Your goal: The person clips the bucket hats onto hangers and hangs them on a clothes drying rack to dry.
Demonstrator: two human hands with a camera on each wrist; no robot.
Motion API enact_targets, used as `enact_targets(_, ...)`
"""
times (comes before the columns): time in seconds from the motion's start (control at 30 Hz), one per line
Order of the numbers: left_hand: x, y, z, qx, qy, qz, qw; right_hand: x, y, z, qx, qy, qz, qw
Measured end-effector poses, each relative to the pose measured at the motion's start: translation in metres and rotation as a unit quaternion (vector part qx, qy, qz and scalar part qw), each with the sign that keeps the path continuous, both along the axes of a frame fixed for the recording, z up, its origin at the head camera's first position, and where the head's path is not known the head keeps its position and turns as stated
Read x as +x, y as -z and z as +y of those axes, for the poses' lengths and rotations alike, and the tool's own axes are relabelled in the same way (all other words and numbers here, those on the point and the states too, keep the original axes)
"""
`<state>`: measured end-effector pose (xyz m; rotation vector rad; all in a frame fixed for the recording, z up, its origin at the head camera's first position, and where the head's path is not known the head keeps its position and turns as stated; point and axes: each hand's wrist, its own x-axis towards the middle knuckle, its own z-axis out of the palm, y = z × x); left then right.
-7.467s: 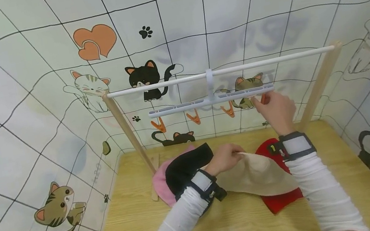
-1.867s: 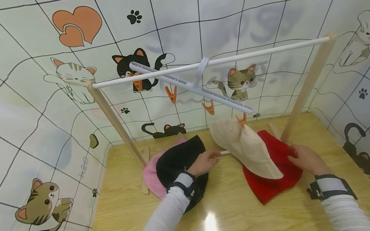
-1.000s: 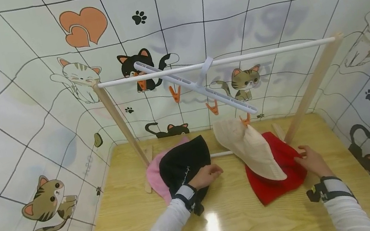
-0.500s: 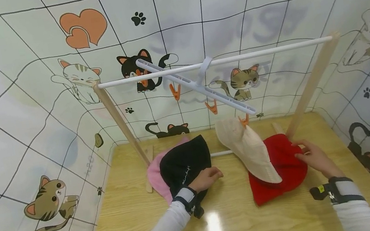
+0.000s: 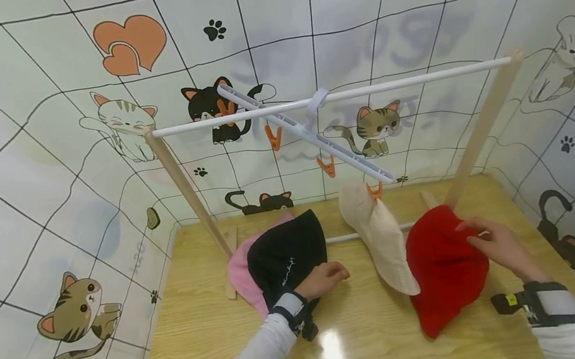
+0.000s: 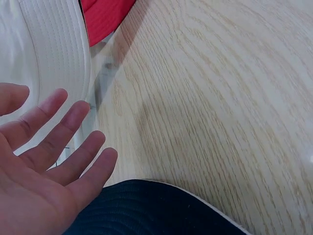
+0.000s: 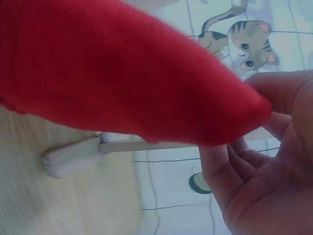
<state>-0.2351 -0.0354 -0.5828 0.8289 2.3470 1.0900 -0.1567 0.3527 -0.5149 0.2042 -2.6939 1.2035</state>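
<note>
My right hand (image 5: 497, 242) pinches the edge of a red bucket hat (image 5: 444, 267), thumb on one side and fingers on the other in the right wrist view. My left hand (image 5: 324, 279) hovers with relaxed fingers beside a black bucket hat (image 5: 283, 254) that has white lettering. Below the left palm, the black brim (image 6: 146, 208) shows in the left wrist view. Between the hands, a cream bucket hat (image 5: 381, 240) hangs from an orange clip (image 5: 375, 191) at the near right end of a pale clip hanger (image 5: 308, 134). A pink hat (image 5: 242, 274) lies partly hidden under the black one.
The hanger hooks over a white rod (image 5: 409, 81) between two wooden posts (image 5: 188, 190). Several orange clips dangle from it. A lower white bar (image 5: 341, 239) runs behind the hats on the wooden table (image 5: 374, 344). Cat-print walls enclose the back and sides.
The right hand has drawn the red hat rightward and toward me, out from beneath the cream hat. Earlier, both hands were at the cream hat and clip; the hanger has since turned and tilted.
</note>
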Motion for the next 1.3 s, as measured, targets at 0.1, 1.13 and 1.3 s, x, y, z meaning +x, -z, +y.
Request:
enact_targets(0.1,0.002,-0.001,0.001,0.012,0.006,0.004,0.9999,0.004,-0.007,-0.003,0.008,0.002,0.01,0.9999)
enact_targets(1.13,0.029,-0.037,0.04,0.029,0.17,0.056,0.9834,0.061,-0.045,-0.053,0.053,0.168,0.039,0.9836)
enact_targets(1.3,0.029,-0.034,0.049,0.015,0.193,0.074,0.9782,0.064,-0.05,-0.069,0.032,0.225,0.045,0.9727)
